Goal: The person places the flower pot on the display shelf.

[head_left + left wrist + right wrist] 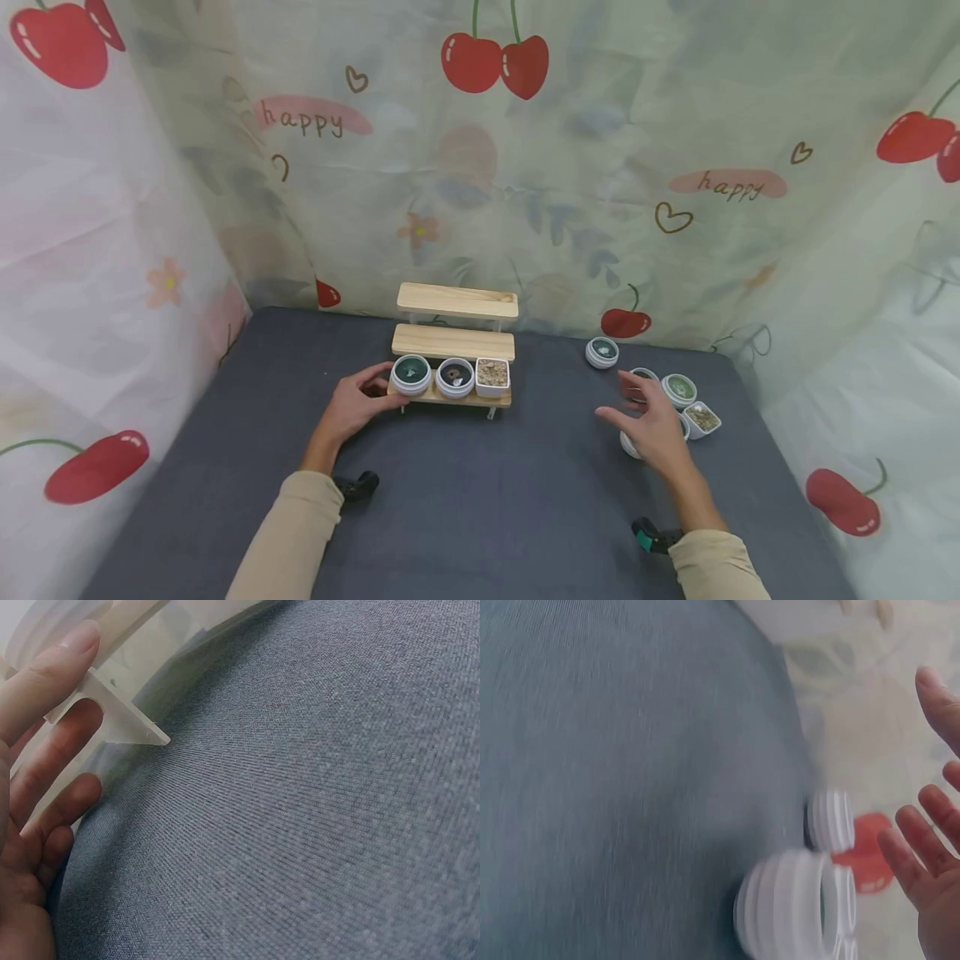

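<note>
Three shelved white containers (454, 389) hold green, dark and tan contents (492, 372).

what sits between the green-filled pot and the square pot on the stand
A round, dark-filled white pot sits between the green-filled pot and square pot; the head view shows it.

Diffuse light is illuminating the gray tablecloth (480, 500) and cherry-print curtain (585, 142). In the right wrist view, blur is streaking the tablecloth and softening the ribbed white jar (784, 911), beside which a soft shadow is falling. The left wrist view is resolving the weave clearly.
</note>
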`<state>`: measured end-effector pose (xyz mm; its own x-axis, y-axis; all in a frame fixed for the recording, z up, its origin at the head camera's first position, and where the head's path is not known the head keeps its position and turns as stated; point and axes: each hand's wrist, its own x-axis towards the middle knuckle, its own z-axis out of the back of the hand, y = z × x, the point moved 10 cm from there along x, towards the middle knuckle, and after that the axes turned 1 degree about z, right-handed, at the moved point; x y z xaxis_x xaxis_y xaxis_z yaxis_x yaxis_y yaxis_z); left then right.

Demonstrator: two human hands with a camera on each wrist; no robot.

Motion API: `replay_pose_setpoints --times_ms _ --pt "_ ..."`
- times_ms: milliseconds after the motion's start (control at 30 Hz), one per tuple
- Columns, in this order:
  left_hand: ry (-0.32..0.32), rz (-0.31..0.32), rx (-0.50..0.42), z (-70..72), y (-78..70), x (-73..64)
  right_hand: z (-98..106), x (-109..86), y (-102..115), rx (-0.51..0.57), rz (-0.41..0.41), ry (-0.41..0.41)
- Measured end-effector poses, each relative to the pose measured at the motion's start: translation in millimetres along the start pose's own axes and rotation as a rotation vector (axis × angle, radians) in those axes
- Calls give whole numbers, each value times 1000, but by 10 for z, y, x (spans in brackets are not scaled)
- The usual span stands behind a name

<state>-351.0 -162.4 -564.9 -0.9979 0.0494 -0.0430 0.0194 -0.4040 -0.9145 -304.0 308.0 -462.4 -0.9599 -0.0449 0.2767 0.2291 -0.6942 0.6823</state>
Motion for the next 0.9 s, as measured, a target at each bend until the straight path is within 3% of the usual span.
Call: replay_pose_setpoints --times_ms 367,633,900 --pt "-2 15 26 -1 35 14 230 -233 -331 -98 -54 -101" --pt "1 14 17 3 37 23 171 -309 -500 -151 -131 -69" --pt "3 20 27 1 32 17 110 -343 -469 -194 -87 -100"
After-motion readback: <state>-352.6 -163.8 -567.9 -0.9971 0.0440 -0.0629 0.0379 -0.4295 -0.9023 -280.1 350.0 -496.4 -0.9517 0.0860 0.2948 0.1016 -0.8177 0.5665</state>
